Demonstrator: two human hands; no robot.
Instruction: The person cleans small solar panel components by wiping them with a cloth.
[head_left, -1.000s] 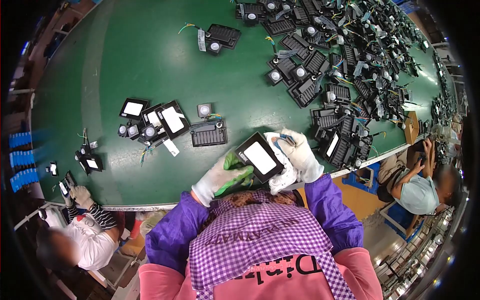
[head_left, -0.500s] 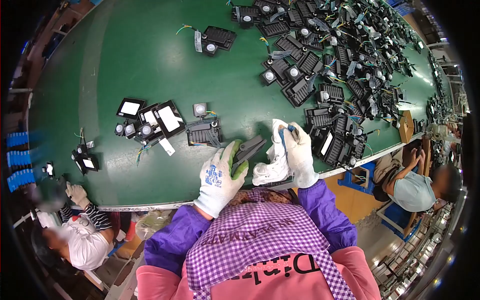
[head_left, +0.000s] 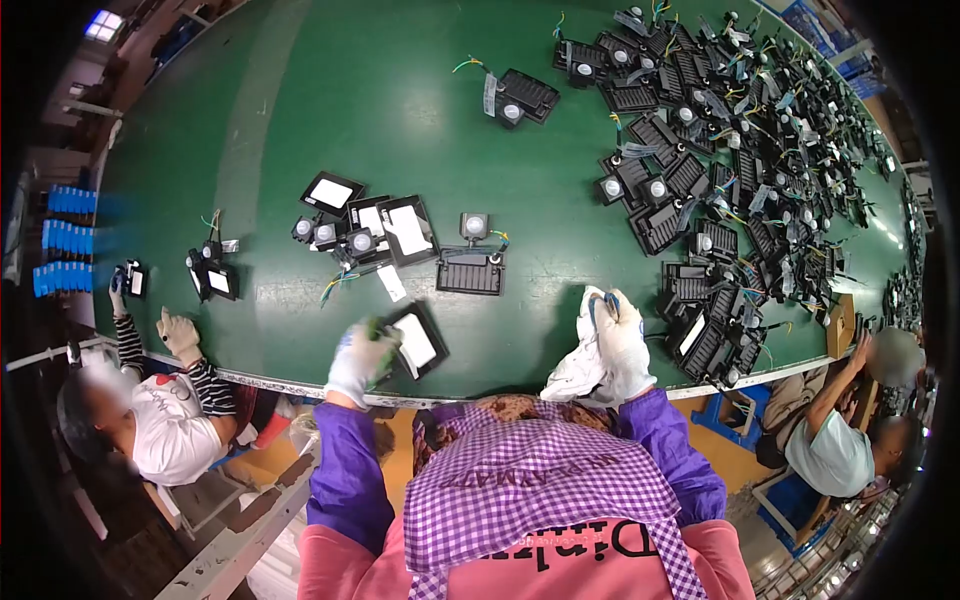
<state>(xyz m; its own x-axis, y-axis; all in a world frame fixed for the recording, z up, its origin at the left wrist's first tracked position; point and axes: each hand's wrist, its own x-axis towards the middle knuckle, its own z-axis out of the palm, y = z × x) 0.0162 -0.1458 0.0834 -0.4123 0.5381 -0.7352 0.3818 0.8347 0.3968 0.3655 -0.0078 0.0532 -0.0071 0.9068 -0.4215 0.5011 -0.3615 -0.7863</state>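
My left hand (head_left: 362,362), in a white glove with green on the fingers, is blurred by motion. It grips the left edge of a black floodlight (head_left: 417,340) whose pale front panel faces up. My right hand (head_left: 622,345), also gloved, is closed on a bunched white cloth (head_left: 577,372) near the table's front edge. Behind the left hand lies a group of floodlights (head_left: 409,230) with square sensor heads, some face up. A single floodlight (head_left: 470,272) rests between the hands, farther back, with its ribbed back up.
A large heap of floodlights with loose wires (head_left: 690,170) covers the right side of the green table (head_left: 330,110). One floodlight (head_left: 527,95) lies apart at the back. Co-workers sit at left (head_left: 170,425) and right (head_left: 835,450). A cardboard piece (head_left: 840,325) stands at the right edge.
My left hand has moved left with the floodlight, which was seen edge-on and now shows its front. My right hand still holds the cloth, lower now. The view has shifted.
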